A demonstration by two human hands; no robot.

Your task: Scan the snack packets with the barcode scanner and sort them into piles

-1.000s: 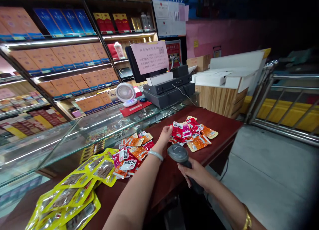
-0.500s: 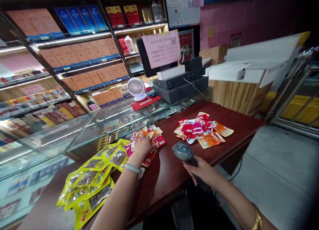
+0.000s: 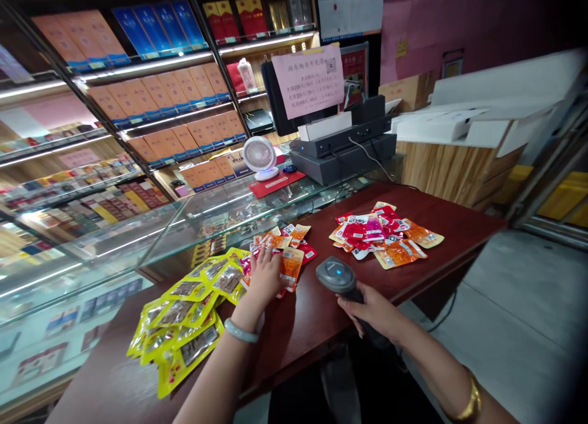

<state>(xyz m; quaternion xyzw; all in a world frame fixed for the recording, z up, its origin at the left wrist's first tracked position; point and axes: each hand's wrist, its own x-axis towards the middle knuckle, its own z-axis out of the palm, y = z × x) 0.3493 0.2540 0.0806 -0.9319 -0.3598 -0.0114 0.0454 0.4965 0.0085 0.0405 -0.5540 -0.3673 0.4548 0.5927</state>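
While our left hand (image 3: 267, 282) lies outstretched on red and orange snack packets (image 3: 276, 239) near seven o'clock, its thumb is hidden, so we cannot tell whether it pinches one. Our right hand (image 3: 374, 315) grips a barcode scanner (image 3: 337, 275) at five o'clock, partly covering it. Since half a second ago, an orange packet (image 3: 294, 265) has come into view at our left hand's two o'clock.
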